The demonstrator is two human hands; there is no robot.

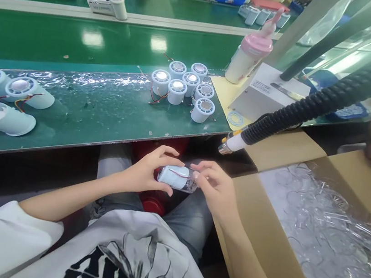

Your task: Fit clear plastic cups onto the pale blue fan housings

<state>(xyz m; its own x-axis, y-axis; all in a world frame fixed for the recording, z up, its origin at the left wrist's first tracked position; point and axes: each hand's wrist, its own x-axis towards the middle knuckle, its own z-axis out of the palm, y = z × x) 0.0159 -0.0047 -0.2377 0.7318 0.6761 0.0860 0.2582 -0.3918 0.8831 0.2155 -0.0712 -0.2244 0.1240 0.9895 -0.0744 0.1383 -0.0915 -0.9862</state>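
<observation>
Above my lap, a light-blue cylindrical motor part (173,177) with a thin red wire sits inside a clear plastic housing (191,186). My left hand (156,171) grips it from the left, with thumb below and fingers above. On the right, my right hand (215,184) pinches the grilled end of the clear housing with bent fingers. Beyond my hands, several light-blue cylinders with round metal centres and wires (177,91) stand upright on the green bench (106,114). More light-blue parts (8,119) lie at the bench's left end.
A black flexible hose (300,104) with a metal nozzle hangs right of my hands. An open cardboard box (270,243) of clear plastic housings (339,243) stands at my right. A pink-topped bottle (248,58) and grey box (264,92) stand behind. Co-workers' hands show at top left and far right.
</observation>
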